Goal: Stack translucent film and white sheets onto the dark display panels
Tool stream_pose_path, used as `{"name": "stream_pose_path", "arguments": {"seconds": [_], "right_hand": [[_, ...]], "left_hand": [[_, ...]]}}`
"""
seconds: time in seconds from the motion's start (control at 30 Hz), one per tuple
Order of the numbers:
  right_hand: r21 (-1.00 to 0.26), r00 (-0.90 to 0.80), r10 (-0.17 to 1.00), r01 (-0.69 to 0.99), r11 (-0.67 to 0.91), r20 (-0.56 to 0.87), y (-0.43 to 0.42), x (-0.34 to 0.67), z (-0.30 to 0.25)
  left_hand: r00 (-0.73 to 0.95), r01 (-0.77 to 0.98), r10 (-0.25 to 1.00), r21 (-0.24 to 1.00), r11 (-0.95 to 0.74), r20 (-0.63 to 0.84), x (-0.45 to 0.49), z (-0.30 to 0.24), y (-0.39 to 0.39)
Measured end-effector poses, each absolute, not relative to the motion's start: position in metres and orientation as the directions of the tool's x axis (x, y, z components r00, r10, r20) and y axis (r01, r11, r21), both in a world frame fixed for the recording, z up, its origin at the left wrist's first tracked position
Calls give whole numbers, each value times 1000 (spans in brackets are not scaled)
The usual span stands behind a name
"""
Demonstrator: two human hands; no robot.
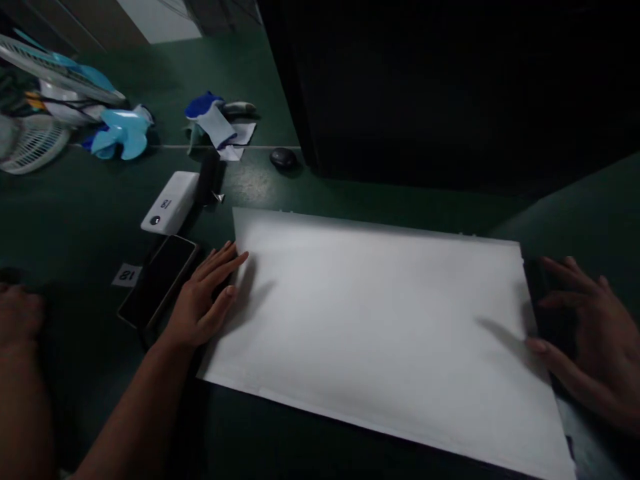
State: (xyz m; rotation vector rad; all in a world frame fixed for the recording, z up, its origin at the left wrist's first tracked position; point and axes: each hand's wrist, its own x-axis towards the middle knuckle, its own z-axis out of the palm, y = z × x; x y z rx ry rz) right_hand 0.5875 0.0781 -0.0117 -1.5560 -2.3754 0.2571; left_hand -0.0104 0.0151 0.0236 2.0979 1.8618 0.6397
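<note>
A large white rectangular sheet or thin panel (380, 313) lies flat on the dark green table, with small tabs along its far edge. My left hand (207, 293) is at the panel's left edge, its fingers stretched out and the fingertips just over the border. At the right edge, my right hand (595, 340) has its fingers apart, the thumb reaching the border. Whether that thumb presses on the panel I cannot tell. Both hands cast shadows on the white surface, and neither is closed round anything.
Left of the panel lie a phone (159, 281), a white box-like device (171, 202) and a numbered label (127, 275). Behind are a black mouse (283, 158), gloves (215, 120), fan parts (123, 133) and a big black screen-like slab (425, 93). Another person's hand (19, 313) rests far left.
</note>
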Motion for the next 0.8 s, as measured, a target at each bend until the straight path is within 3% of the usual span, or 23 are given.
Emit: {"name": "stream_pose_path", "arguments": {"seconds": [0.1, 0.27, 0.47, 0.8], "right_hand": [[-322, -437, 882, 821, 472, 178, 76, 577, 2], [-215, -519, 838, 811, 545, 165, 68, 578, 3], [-173, -517, 849, 832, 528, 108, 61, 579, 6], [-277, -502, 860, 816, 507, 94, 60, 577, 11]], "left_hand": [[100, 882, 988, 449, -142, 116, -11, 22, 17], [164, 874, 984, 451, -180, 74, -16, 19, 14], [84, 850, 985, 505, -149, 149, -14, 21, 4], [95, 863, 982, 479, -162, 161, -11, 13, 6]]}}
